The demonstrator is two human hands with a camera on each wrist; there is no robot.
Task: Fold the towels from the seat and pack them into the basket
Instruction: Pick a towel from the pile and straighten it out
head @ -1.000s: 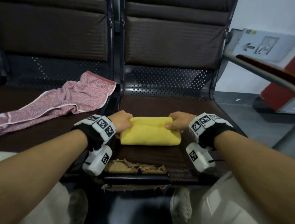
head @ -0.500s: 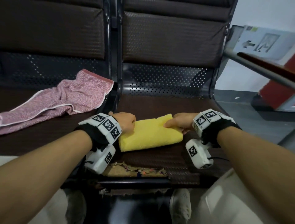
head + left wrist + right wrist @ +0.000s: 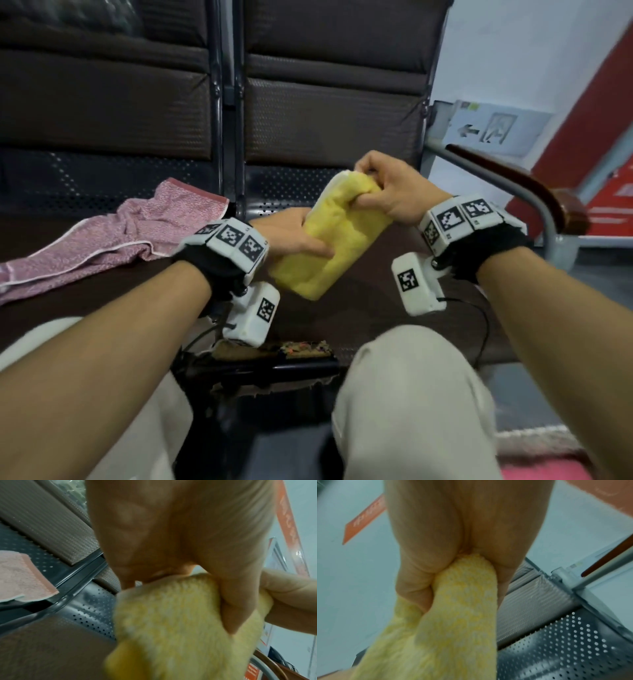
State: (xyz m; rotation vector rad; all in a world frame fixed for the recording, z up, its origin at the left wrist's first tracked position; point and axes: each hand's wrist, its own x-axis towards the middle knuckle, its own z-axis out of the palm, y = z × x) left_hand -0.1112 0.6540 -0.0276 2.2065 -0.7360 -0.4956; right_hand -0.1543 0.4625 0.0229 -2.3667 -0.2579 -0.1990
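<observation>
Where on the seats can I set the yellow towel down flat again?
Bare brown cushion lies on the right seat, under the yellow towel held by left hand and right hand. The left seat is crowded: the pink towel sprawls across it.

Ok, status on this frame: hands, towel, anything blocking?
Left hand and right hand both grip the folded yellow towel, held tilted above the seat. Pink towel unfolded on next seat. Basket not visible.

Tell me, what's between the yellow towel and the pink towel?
In the head view, the left hand gripping the yellow towel, its wrist band, then the dark gap between the seats before the pink towel.
</observation>
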